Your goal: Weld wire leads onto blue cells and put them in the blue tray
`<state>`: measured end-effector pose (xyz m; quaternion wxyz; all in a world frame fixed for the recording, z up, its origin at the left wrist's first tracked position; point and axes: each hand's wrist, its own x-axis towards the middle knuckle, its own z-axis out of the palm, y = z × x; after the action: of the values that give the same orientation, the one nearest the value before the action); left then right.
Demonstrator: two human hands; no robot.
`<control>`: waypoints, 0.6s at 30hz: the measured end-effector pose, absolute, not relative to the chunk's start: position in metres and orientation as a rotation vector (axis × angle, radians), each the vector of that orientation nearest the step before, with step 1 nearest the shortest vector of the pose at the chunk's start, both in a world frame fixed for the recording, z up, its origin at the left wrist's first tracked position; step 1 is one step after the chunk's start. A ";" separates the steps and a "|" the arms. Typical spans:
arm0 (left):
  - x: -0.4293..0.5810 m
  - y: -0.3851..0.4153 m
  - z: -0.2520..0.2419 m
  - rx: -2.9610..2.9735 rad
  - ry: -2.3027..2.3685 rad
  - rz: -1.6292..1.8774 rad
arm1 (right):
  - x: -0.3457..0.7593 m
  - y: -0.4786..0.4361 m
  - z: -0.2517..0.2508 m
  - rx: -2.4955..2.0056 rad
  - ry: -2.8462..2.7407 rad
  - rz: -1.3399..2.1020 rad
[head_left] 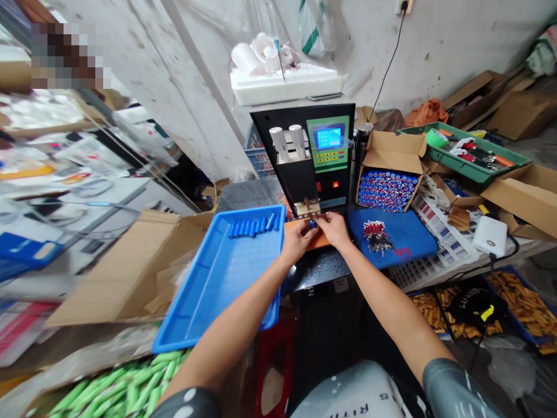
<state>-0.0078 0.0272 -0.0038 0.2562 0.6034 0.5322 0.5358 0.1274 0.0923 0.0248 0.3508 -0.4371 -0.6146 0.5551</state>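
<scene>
My left hand (299,239) is closed in a pinch on a blue battery cell (312,223), mostly hidden by the fingers, at the front of a black spot welder (285,191). My right hand (333,230) meets it from the other side, fingers pinched near the cell's top; what they hold is too small to make out. Both hands are just under the copper electrodes (308,206), above an orange board (292,227). Left of them, several blue cells lie in a row at the far end of a blue tray (217,273). A bunch of red and black wire leads (376,237) rests on a blue cloth pad (407,241).
An open carton (394,145) of upright blue cells stands right of the welder. Beyond it are a green tray (500,172) and a white power bank (489,236). Green-wrapped cells (126,389) fill a box at lower left. Trays of yellow cells (520,296) sit low at right.
</scene>
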 end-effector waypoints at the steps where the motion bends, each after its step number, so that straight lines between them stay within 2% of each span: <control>1: -0.008 0.027 -0.004 1.636 1.449 1.453 | 0.127 0.092 0.025 -1.128 -1.594 1.437; 18: -0.009 0.027 -0.003 1.666 1.427 1.453 | 0.126 0.092 0.026 -1.198 -1.648 1.377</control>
<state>-0.0091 0.0275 -0.0029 0.2524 0.6128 0.5249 0.5341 0.1259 0.0917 0.0261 0.3348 -0.4592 -0.6315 0.5275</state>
